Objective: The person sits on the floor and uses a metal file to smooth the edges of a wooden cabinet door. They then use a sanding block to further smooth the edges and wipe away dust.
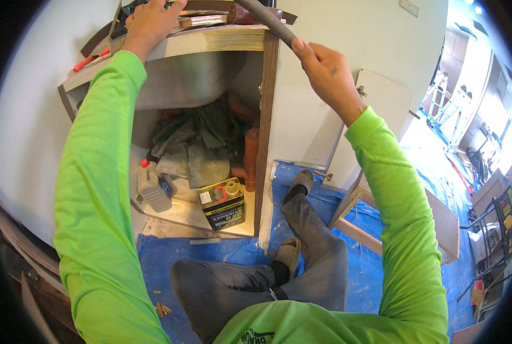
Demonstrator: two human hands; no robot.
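the right hand (pixel 324 69) grasps a grey-brown strip (pixel 271 22); the left hand (pixel 152 24) is over the cabinet (pixel 221 40), its grip impossible to tell.

Matt strip (pixel 272 23), glossy metal can (pixel 226 215), smooth plastic jug (pixel 152 190), rough matt cloth (pixel 201 131)

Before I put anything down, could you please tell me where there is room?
Mostly bare: the blue sheet between the right knee and the wooden box. Crowded: the cabinet, holding cloths, a bottle and a tin, and its top around the left hand.
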